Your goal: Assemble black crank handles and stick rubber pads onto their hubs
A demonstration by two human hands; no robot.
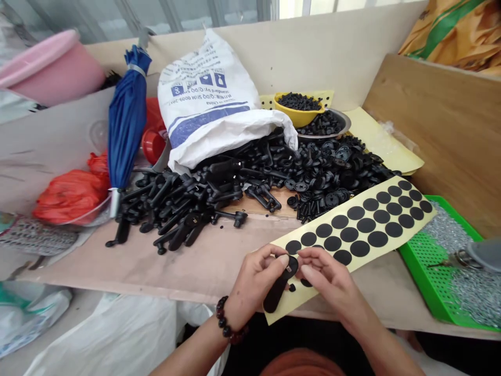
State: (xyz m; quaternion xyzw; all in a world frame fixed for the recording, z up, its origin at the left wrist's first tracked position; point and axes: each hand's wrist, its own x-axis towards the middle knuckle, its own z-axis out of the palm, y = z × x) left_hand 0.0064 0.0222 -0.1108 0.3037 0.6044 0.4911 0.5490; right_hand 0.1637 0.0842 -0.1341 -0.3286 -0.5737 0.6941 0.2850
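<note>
My left hand (pixel 259 274), with a dark bead bracelet at the wrist, is closed around a black plastic handle (pixel 276 293). The handle has a round end, tilted up between my hands, and its broader grip points down toward me. My right hand (pixel 327 272) meets it at the round end, thumb and fingers drawn together; whatever they pinch is hidden. Under both hands lies a yellow sheet (pixel 282 309) with rows of round black stickers (pixel 366 225). A small black piece (pixel 291 288) shows just below the round end.
Black handles (pixel 176 209) and round parts (pixel 332 167) are heaped ahead, partly under a white sack (pixel 211 99). Behind stands a yellow bowl (pixel 299 119) of small black pieces. At right, a power screwdriver (pixel 483 256) overhangs a green tray (pixel 422 282) of screws. A blue umbrella (pixel 127 125) leans left.
</note>
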